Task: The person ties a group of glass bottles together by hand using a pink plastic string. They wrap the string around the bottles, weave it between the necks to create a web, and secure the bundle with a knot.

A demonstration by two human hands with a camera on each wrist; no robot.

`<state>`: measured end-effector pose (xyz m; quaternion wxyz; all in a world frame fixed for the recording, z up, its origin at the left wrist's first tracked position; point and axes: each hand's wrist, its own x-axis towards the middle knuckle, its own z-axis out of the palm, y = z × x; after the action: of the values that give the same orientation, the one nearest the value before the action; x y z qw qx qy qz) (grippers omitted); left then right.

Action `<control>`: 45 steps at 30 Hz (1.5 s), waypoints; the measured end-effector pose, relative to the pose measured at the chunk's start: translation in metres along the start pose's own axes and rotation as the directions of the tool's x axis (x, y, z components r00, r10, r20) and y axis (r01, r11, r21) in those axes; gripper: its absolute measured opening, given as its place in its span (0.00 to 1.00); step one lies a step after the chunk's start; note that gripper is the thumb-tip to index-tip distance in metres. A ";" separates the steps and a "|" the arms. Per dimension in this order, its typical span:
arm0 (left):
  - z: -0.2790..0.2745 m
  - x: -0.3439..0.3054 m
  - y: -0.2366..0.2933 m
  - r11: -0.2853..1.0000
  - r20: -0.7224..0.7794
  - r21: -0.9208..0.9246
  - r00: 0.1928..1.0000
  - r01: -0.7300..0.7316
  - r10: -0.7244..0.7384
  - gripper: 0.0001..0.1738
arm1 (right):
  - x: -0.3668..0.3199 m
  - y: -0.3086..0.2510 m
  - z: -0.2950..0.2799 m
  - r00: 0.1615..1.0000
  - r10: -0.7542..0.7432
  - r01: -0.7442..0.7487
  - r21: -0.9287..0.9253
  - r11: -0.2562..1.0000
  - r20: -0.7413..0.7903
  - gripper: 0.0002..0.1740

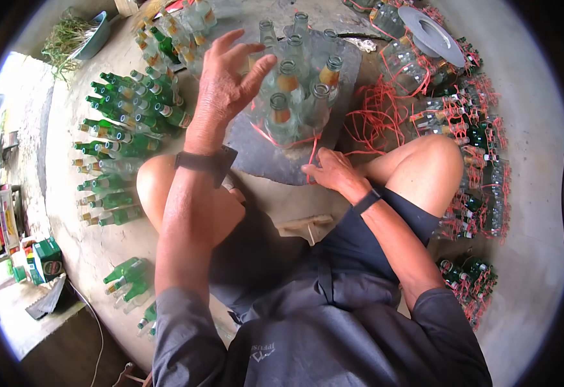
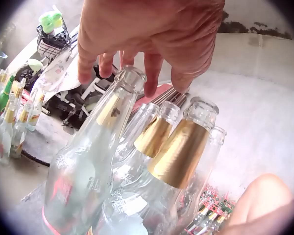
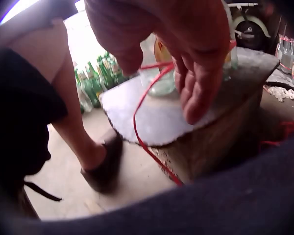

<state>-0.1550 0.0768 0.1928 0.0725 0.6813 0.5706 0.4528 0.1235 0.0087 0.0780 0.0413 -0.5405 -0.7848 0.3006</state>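
Left hand (image 1: 227, 84): fingers spread wide, near mouths of clear bottles (image 1: 283, 122) | Right hand (image 1: 338, 173): fingers at red string (image 3: 135, 120), cannot tell if pinching; by near edge of table (image 1: 249, 155) | Clear bottles: clustered atop table, long axes vertical, mouths up | Green bottles (image 1: 115, 183): left of table, floor.
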 end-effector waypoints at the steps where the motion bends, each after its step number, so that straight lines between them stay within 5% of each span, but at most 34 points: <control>1: -0.003 0.000 -0.001 0.999 -0.038 -0.024 0.999 0.026 -0.027 0.25 | 0.005 -0.002 0.003 1.000 0.001 -0.001 0.000 1.000 0.001 0.23; 3: -0.007 0.000 -0.002 1.000 -0.095 -0.002 0.995 -0.020 0.020 0.24 | 0.014 -0.002 0.006 0.977 0.045 -0.101 0.271 0.957 0.206 0.20; 10: -0.024 -0.007 0.025 0.961 -0.245 -0.261 0.956 0.092 -0.159 0.14 | 0.009 0.013 0.016 0.943 0.180 -0.292 0.440 0.849 0.279 0.16; 12: -0.028 -0.009 0.038 0.959 -0.268 -0.274 0.952 0.071 -0.147 0.12 | 0.005 0.014 0.015 0.917 0.237 -0.399 0.729 0.557 0.321 0.14; 13: -0.030 -0.011 0.047 0.957 -0.290 -0.285 0.947 0.051 -0.137 0.11 | 0.005 0.013 0.014 0.918 0.236 -0.397 0.731 0.555 0.318 0.14; 15: -0.029 -0.020 0.063 0.954 -0.327 -0.298 0.935 0.037 -0.139 0.09 | 0.008 0.011 0.010 0.864 0.274 -0.488 0.836 0.249 0.422 0.14; 18: -0.029 -0.045 0.079 0.941 -0.265 -0.323 0.946 0.097 -0.188 0.09 | 0.008 0.016 0.004 0.886 0.144 -0.458 0.880 0.126 0.441 0.16; 22: -0.012 -0.072 0.093 0.882 -0.168 -0.446 0.953 0.154 -0.251 0.08 | 0.008 0.006 0.002 0.876 0.123 -0.481 0.862 0.160 0.466 0.17; 24: -0.004 -0.079 0.095 0.851 -0.104 -0.491 0.957 0.189 -0.272 0.08 | 0.005 -0.001 -0.002 0.814 0.109 -0.579 0.813 0.059 0.571 0.19; 25: -0.002 -0.082 0.095 0.834 -0.070 -0.514 0.959 0.201 -0.274 0.08 | 0.003 -0.001 -0.004 0.814 0.106 -0.578 0.814 0.059 0.571 0.19; 28: 0.004 -0.091 0.096 0.787 0.043 -0.523 0.933 0.326 -0.357 0.08 | -0.004 -0.006 -0.016 0.868 0.192 -0.496 0.766 0.410 0.458 0.19; 29: 0.008 -0.094 0.095 0.755 0.075 -0.552 0.923 0.353 -0.377 0.08 | -0.009 -0.012 -0.026 0.869 0.193 -0.493 0.766 0.413 0.455 0.19; 31: 0.014 -0.097 0.092 0.821 0.099 -0.491 0.955 0.292 -0.280 0.08 | -0.014 -0.020 -0.044 0.924 0.230 -0.370 0.570 0.734 0.305 0.19; 32: 0.019 -0.100 0.094 0.842 0.081 -0.469 0.962 0.267 -0.260 0.09 | -0.008 0.008 -0.027 0.999 -0.037 0.020 0.383 0.924 0.036 0.19; 39: 0.041 -0.099 0.107 0.929 0.088 -0.292 0.974 0.228 -0.211 0.24 | -0.013 -0.021 -0.100 0.991 -0.111 0.114 0.028 0.993 -0.080 0.14; 45: 0.064 -0.096 0.103 0.961 0.015 -0.163 0.975 0.223 -0.223 0.33 | -0.003 -0.044 -0.155 0.981 -0.195 0.194 -0.158 0.968 0.009 0.13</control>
<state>-0.0313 -0.0127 0.1678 0.1777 0.6035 0.6046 0.4885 0.1488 0.0622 0.2279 0.0301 -0.4633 -0.8552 0.2303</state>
